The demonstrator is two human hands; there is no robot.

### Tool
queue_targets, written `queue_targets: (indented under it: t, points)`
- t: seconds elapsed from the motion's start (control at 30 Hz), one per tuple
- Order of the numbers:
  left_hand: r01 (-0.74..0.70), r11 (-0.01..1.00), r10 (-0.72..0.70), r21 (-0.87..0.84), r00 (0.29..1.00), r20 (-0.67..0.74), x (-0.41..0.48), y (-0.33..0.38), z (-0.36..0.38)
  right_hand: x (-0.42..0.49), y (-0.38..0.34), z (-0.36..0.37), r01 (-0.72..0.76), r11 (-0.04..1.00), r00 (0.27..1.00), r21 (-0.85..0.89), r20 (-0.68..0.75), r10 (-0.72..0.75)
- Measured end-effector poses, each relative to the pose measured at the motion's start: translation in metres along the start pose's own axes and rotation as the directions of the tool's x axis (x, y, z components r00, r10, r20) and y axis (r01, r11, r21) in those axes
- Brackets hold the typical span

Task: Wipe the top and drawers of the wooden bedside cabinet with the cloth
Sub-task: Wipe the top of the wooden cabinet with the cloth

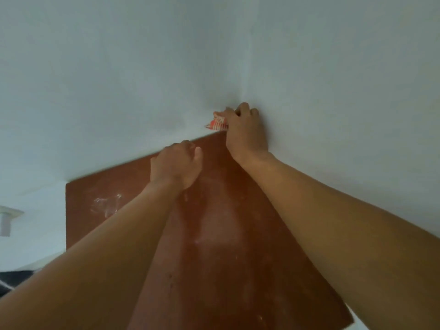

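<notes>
I see only the top of the cabinet (226, 234), a reddish-brown surface pushed into a corner of the white wall (119, 79); its front and drawers are out of my view, so I cannot say what they hold; my right hand (245, 132) is at the far right corner, fingers curled tight round the bunched orange-and-white striped cloth (217, 122), which sits against the wall just above the surface's back edge, mostly hidden by the hand; my left hand (176, 166) rests at the back edge, fingers curled under, tips hidden, so I cannot tell if they grip anything; pale smears (107, 203) mark the left of the surface; a blurred white fitting (7, 220) is cut off at the left edge
</notes>
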State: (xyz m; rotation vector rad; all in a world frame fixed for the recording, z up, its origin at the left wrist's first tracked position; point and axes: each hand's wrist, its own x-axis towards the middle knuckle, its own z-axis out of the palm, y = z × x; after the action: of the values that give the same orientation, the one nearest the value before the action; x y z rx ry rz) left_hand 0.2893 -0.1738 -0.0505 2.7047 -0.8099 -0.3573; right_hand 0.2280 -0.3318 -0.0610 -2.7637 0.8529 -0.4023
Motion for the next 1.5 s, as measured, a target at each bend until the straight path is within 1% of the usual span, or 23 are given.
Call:
queue_targets:
  t: [0.03, 0.1, 0.17, 0.2, 0.23, 0.3, 0.43, 0.6, 0.73, 0.9, 1.1, 1.23, 1.3, 1.5]
  points:
    - [-0.026, 1.000, 0.026, 0.000, 1.000, 0.015, 0.014, -0.002, 0.002, 0.008, 0.001, 0.009, 0.020, 1.000, 0.999, 0.001, 0.037, -0.020]
    - [-0.092, 0.995, 0.090, 0.029, 0.992, 0.084, 0.037, -0.008, 0.012, 0.013, 0.010, 0.032, 0.049, 0.999, 0.982, -0.005, 0.183, -0.047]
    - [-0.144, 0.986, 0.129, 0.080, 0.976, 0.174, 0.051, -0.014, 0.027, 0.007, 0.022, 0.056, 0.077, 0.997, 0.926, -0.025, 0.371, -0.062]
    - [-0.152, 0.982, 0.127, 0.112, 0.971, 0.205, 0.054, -0.017, 0.036, 0.002, 0.028, 0.068, 0.083, 0.996, 0.897, -0.030, 0.438, -0.062]
    - [-0.149, 0.979, 0.116, 0.140, 0.969, 0.217, 0.054, -0.020, 0.045, -0.004, 0.032, 0.076, 0.083, 0.996, 0.879, -0.033, 0.473, -0.057]
    - [-0.130, 0.977, 0.095, 0.172, 0.975, 0.200, 0.048, -0.024, 0.061, -0.009, 0.037, 0.086, 0.075, 0.997, 0.880, -0.028, 0.472, -0.053]
    - [-0.090, 0.986, 0.071, 0.144, 0.988, 0.134, 0.043, -0.027, 0.073, -0.004, 0.034, 0.086, 0.054, 0.998, 0.898, -0.010, 0.439, -0.045]
    - [-0.101, 0.979, 0.075, 0.178, 0.986, 0.151, 0.041, -0.028, 0.074, -0.003, 0.024, 0.090, 0.053, 0.998, 0.920, -0.035, 0.391, -0.035]
    - [-0.096, 0.976, 0.063, 0.196, 0.983, 0.170, 0.040, -0.029, 0.075, -0.006, 0.031, 0.089, 0.088, 0.995, 0.906, -0.048, 0.420, -0.059]
    - [-0.050, 0.982, 0.010, 0.183, 0.977, 0.212, 0.041, -0.023, 0.075, -0.010, 0.034, 0.089, 0.044, 0.998, 0.909, -0.039, 0.417, -0.023]
    - [-0.012, 0.980, -0.037, 0.198, 0.970, 0.240, 0.046, -0.018, 0.071, -0.041, 0.041, 0.083, 0.011, 0.999, 0.916, -0.041, 0.402, 0.006]
    - [0.034, 0.980, -0.078, 0.194, 0.971, 0.225, 0.039, -0.007, 0.070, -0.076, 0.050, 0.076, 0.019, 0.999, 0.920, -0.043, 0.392, 0.000]
    - [0.033, 0.982, -0.073, 0.187, 0.975, 0.211, 0.024, -0.001, 0.074, -0.097, 0.054, 0.070, 0.019, 0.999, 0.919, -0.040, 0.395, -0.002]
    - [-0.052, 0.986, 0.026, 0.157, 0.986, 0.164, -0.058, 0.009, 0.102, -0.161, 0.066, 0.052, 0.013, 0.998, 0.915, -0.053, 0.403, 0.010]
